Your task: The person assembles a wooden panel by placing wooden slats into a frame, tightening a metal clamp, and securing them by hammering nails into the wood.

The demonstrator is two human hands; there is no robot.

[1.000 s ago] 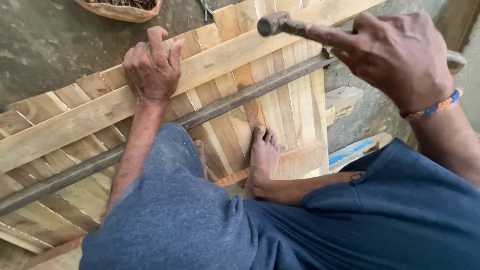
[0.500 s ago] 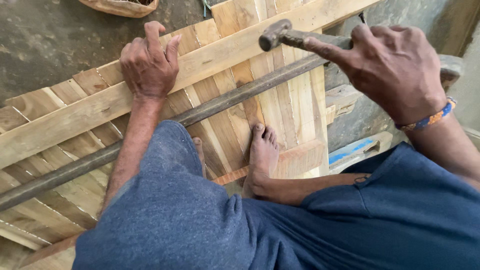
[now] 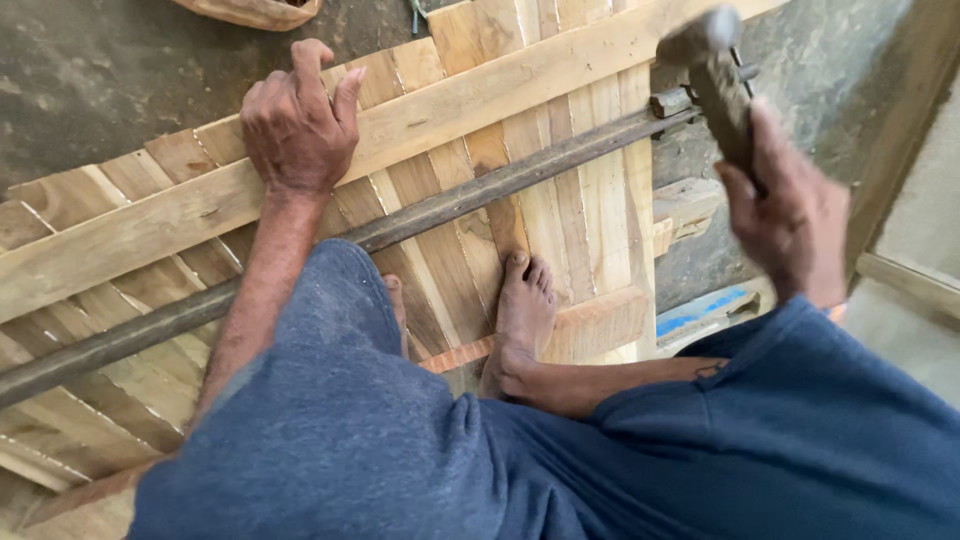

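My left hand (image 3: 296, 122) presses down on a pale wooden batten (image 3: 450, 105) that runs diagonally across a panel of joined wooden boards (image 3: 575, 200). My right hand (image 3: 790, 215) grips the handle of a hammer (image 3: 712, 62), raised at the upper right with its dark head above the panel's right edge. A long dark metal bar clamp (image 3: 470, 195) lies across the boards below the batten. My bare foot (image 3: 522, 315) rests on the boards, and my legs in blue cloth fill the lower part of the view.
Dark concrete floor (image 3: 100, 80) lies beyond the panel. A woven basket (image 3: 255, 10) sits at the top edge. A wooden block (image 3: 685, 205) and a blue-painted piece (image 3: 705, 312) lie to the right of the panel, beside a wooden post (image 3: 900, 130).
The hammer has swung up and to the right, its head lifting away from the batten. My left hand has stayed pressed on the batten.
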